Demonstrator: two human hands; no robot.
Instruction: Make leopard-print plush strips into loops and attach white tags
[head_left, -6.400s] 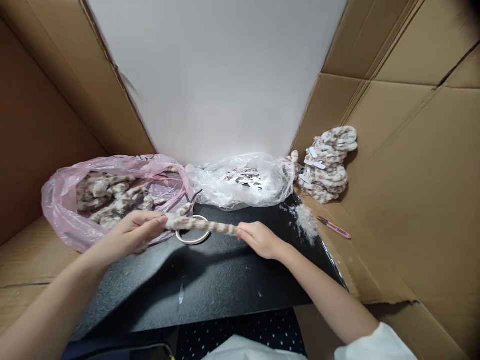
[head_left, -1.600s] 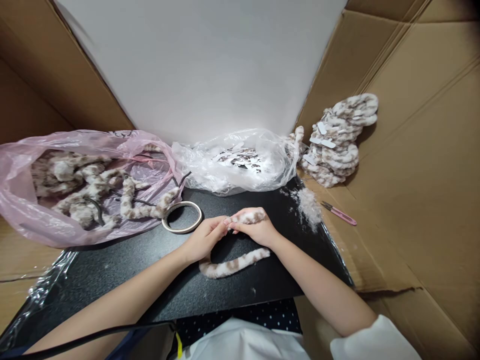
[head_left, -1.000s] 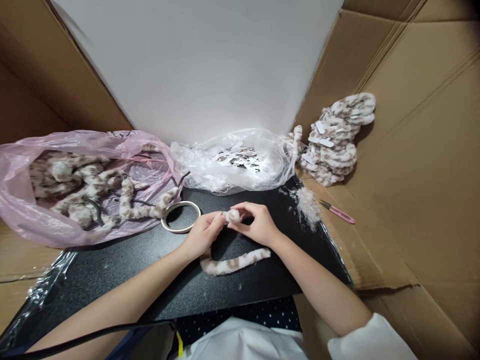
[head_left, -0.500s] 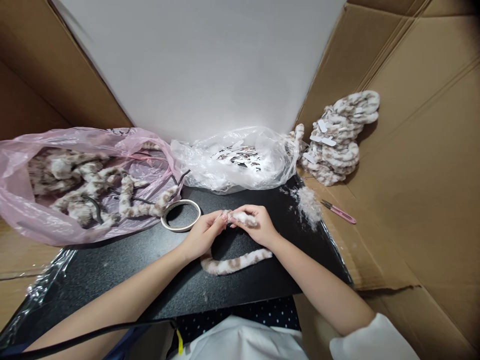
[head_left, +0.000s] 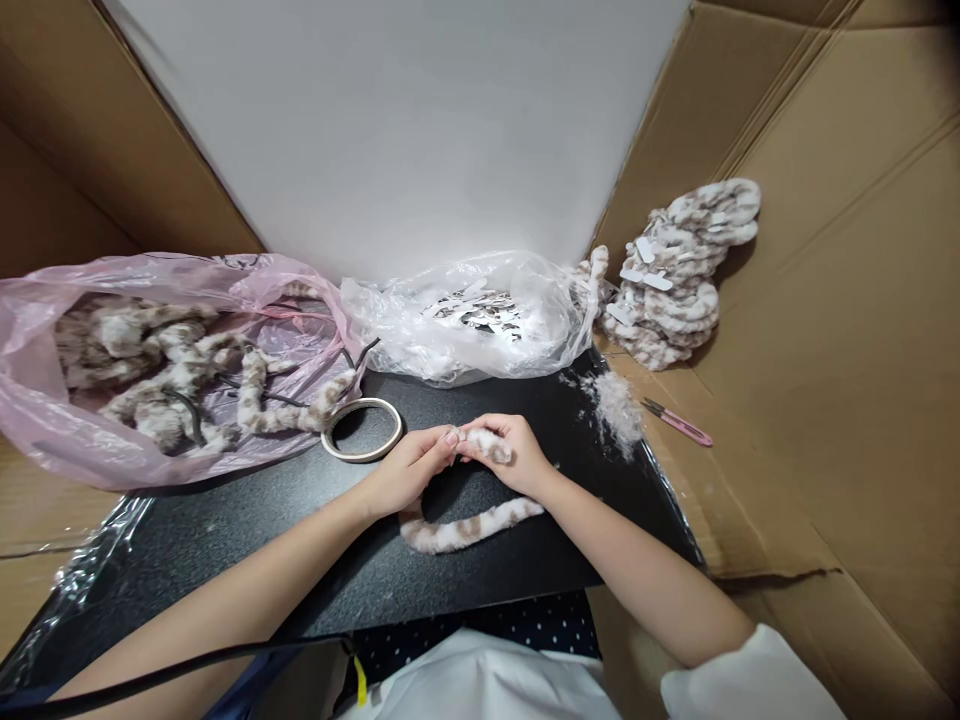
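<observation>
A white and brown spotted plush strip [head_left: 457, 533] curves over the black tabletop, its free end lying near my right wrist. My left hand [head_left: 412, 462] pinches it with thumb and fingers. Close beside, my right hand [head_left: 517, 455] is closed around the fluffy end, and the fingertips of both hands nearly meet. What lies right between the fingertips is too small to make out. A roll of tape [head_left: 327, 440], cream-coloured and thin, lies just left of my left hand.
A pink plastic bag [head_left: 45, 440] of plush pieces and dark rods lies at left. Behind my hands is a clear bag [head_left: 397, 350] of printed pieces. At right are stacked plush loops [head_left: 675, 290] with white tags, loose fluff [head_left: 616, 412] and pink thread snips [head_left: 679, 424]. Cardboard walls flank the table.
Almost nothing differs. The fingers have shifted slightly at the pinched part of the plush strip, and both hands stay in the same place.
</observation>
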